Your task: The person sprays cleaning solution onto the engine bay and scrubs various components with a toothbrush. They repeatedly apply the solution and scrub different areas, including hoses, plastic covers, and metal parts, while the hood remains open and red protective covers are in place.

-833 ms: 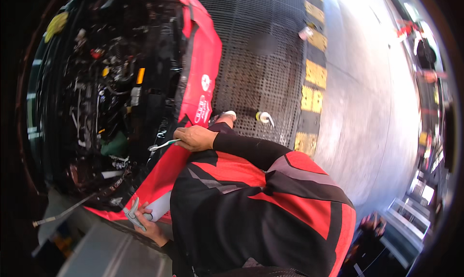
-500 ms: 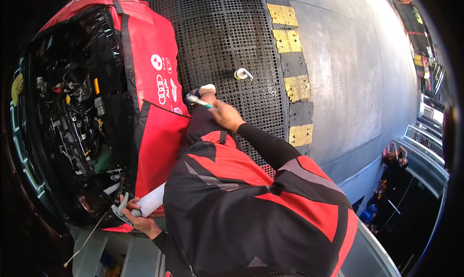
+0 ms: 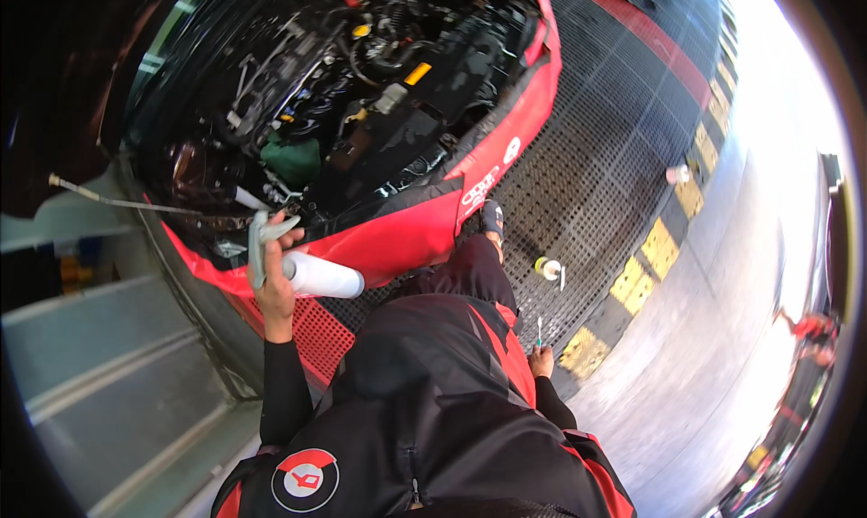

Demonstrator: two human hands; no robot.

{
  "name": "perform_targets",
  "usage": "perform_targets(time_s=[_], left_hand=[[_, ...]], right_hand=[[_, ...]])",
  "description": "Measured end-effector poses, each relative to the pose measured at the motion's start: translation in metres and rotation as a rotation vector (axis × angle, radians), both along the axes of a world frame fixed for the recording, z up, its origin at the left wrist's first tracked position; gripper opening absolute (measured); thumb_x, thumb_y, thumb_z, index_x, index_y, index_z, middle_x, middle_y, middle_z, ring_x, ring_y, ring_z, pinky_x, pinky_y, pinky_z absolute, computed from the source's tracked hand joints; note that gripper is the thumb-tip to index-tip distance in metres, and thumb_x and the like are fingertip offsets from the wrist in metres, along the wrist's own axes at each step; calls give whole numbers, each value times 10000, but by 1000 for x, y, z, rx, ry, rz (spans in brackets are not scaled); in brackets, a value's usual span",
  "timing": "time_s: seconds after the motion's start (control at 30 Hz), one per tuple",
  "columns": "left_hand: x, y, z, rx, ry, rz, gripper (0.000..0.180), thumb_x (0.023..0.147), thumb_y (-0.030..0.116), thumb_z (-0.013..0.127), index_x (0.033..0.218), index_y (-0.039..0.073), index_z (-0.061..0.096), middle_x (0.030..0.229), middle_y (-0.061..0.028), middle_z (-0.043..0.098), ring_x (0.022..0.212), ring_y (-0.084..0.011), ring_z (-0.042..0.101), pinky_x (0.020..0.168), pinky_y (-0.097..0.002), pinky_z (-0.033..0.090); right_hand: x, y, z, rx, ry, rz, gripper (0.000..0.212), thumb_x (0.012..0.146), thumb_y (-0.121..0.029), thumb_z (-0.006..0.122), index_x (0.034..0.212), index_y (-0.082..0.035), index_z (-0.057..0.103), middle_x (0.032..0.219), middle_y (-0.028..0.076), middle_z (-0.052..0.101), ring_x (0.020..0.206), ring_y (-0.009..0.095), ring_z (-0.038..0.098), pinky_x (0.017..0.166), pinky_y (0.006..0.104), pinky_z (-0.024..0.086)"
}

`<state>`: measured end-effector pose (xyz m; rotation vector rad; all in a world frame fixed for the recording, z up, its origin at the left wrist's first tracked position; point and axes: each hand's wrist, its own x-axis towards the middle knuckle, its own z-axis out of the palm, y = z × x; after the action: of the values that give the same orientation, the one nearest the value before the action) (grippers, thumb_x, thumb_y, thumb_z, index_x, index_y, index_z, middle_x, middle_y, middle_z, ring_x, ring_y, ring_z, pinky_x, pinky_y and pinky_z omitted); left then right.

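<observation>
My left hand (image 3: 276, 288) is closed round the neck of a white spray bottle (image 3: 327, 276) with a grey trigger head (image 3: 259, 247). The bottle lies nearly sideways, its base pointing right, in front of the near left corner of the open engine bay (image 3: 316, 102). Low beside my right hip, my right hand (image 3: 542, 363) is closed on a slim tool (image 3: 540, 336) with a teal part and a pale tip; its exact kind is too small to tell. A red cover (image 3: 424, 224) with white logos drapes the car's front edge, close to the bottle.
A pump bottle (image 3: 548, 268) stands on the black grid mat (image 3: 587, 157), and another white container (image 3: 677, 174) is farther right. Yellow and black ramp blocks (image 3: 659, 247) edge the mat. A thin rod (image 3: 117, 197) sticks out left of the bay. Grey metal steps (image 3: 108, 346) lie left.
My view has turned toward the engine bay. My right hand has moved from near my raised foot back to my right side with the tool. My left hand has raised the spray bottle.
</observation>
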<state>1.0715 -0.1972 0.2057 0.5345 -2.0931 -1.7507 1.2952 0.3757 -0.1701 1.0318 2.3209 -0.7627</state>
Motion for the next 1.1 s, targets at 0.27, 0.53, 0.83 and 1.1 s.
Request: perform_targets(time_s=[0.27,0.53,0.83,1.1], left_hand=[[-97,-3,-23,-386,-106,93,417,1141,308,570,1387,-14,670,1286,-160,750,1182,-289,709,1025,-388,534],[-203,31,-58,-461,-333,106,448,1098,461,609,1149,26,704,919,-224,741,890,-467,725,766,-527,566],[-246,62,-75,-391,-496,128,523,1091,549,586,1265,73,711,1022,-210,783,992,-445,746,846,-522,593],[-223,52,-96,-401,-501,216,499,1099,531,582,1204,59,701,1007,-199,780,974,-439,744,842,-512,589]], right_hand=[[-326,21,47,-109,441,261,338,1103,-355,649,1052,-24,605,755,73,671,614,166,654,570,351,531],[-553,-93,151,-281,640,607,316,1120,-360,628,1110,-45,631,780,133,701,714,310,718,674,442,546],[-621,-190,176,-462,641,1122,217,1071,-254,697,1128,-50,651,936,213,718,810,438,707,685,491,544],[-618,-199,174,-534,601,1351,166,1055,-210,709,1082,-62,640,935,185,704,852,437,701,713,509,543]])
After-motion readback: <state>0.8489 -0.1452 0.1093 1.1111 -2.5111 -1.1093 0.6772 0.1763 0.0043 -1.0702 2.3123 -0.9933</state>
